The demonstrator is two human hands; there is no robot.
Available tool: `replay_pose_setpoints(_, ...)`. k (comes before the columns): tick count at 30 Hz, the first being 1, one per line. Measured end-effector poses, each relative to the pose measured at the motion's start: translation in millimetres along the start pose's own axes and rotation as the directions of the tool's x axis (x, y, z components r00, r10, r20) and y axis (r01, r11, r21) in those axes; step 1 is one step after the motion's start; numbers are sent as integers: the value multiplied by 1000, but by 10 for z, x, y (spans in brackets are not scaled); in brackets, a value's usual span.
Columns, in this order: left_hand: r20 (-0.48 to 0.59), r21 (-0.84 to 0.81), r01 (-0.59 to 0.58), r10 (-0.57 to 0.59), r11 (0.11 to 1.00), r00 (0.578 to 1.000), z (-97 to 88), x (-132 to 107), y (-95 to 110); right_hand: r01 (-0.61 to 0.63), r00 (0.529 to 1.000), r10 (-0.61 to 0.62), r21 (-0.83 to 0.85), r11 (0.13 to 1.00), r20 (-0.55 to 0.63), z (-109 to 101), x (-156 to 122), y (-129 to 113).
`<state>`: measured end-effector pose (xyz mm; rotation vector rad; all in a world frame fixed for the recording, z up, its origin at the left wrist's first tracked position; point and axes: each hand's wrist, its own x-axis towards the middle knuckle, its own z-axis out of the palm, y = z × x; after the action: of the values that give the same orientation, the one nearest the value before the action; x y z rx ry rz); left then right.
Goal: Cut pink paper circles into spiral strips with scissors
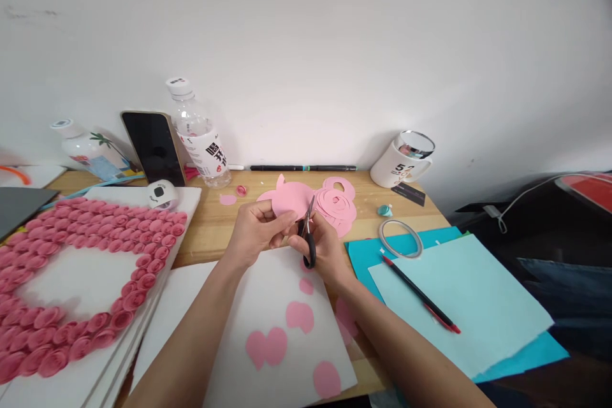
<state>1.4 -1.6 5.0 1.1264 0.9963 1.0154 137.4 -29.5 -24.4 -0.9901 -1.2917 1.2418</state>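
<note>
My left hand (pixel 261 229) pinches a rounded piece of pink paper (pixel 291 197) by its lower edge, above the wooden table. Black-handled scissors (pixel 309 243) are gripped in my right hand (pixel 326 245), their blades pointing up at the right edge of that paper. Just behind my right hand lies a pile of spiral-cut pink paper (pixel 337 204). Below both hands, white sheets (pixel 224 344) carry several pink paper cutouts, among them a heart-like double piece (pixel 266 347) and a round one (pixel 327 379). The fingertips of my right hand are partly hidden by the scissors.
On the left, rolled pink paper roses (pixel 100 331) cover a white board (pixel 81 274). Behind stand a phone (pixel 153 146) and a water bottle (pixel 201 140). Right of me are a white mug (pixel 399 162), a tape roll (pixel 400 239), and a pen (pixel 421 293) on blue paper (pixel 478 306).
</note>
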Motion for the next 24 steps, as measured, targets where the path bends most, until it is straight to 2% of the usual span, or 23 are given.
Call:
replay_pose_setpoints(7,7,11,-24,23,1000,1000,-11,11,-20,-20,1000,20,4,1000,4,-1,4,-10)
replay_pose_setpoints(24,-57,83,-61,66,995,996,-44,34,-27,-129,992,130,51,990,-4,-6,-19,-23)
